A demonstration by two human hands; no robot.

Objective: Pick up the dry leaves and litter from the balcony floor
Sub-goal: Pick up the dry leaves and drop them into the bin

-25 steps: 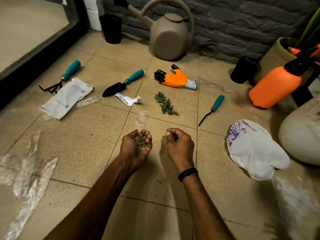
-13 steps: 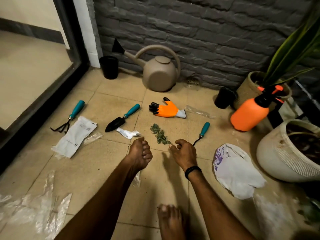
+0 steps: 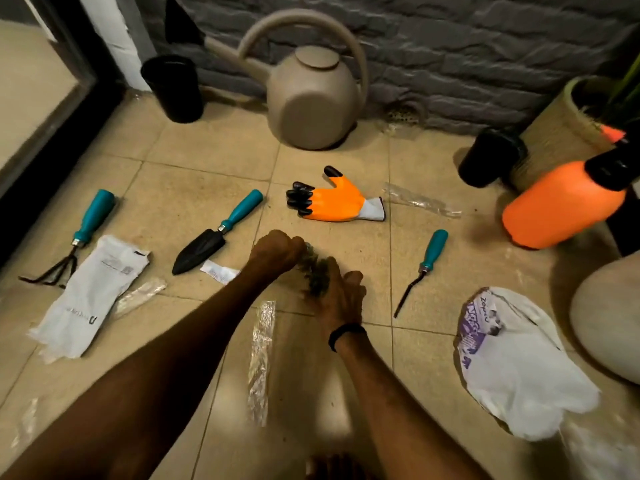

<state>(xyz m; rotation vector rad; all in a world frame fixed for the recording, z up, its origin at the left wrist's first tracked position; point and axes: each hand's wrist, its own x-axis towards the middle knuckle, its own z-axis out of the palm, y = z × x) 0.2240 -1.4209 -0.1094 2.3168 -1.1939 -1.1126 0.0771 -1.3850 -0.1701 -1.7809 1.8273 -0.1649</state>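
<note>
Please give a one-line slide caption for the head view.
Left hand and right hand gather dry leaves near an orange glove.

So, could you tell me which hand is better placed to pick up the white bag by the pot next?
Right hand, probably: the white bag lies on its side, bare tile between. The left hand, curled at the leaves, must cross over.

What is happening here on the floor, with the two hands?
A person is gathering dry leaves from the tiled floor. The left hand is curled at the top of the small pile and the right hand covers its lower edge; blur hides whether either grips them. Litter is not yet picked up: a clear plastic strip, a white packet, a paper scrap and a white bag. A trowel and an orange glove lie untouched nearby.
</note>
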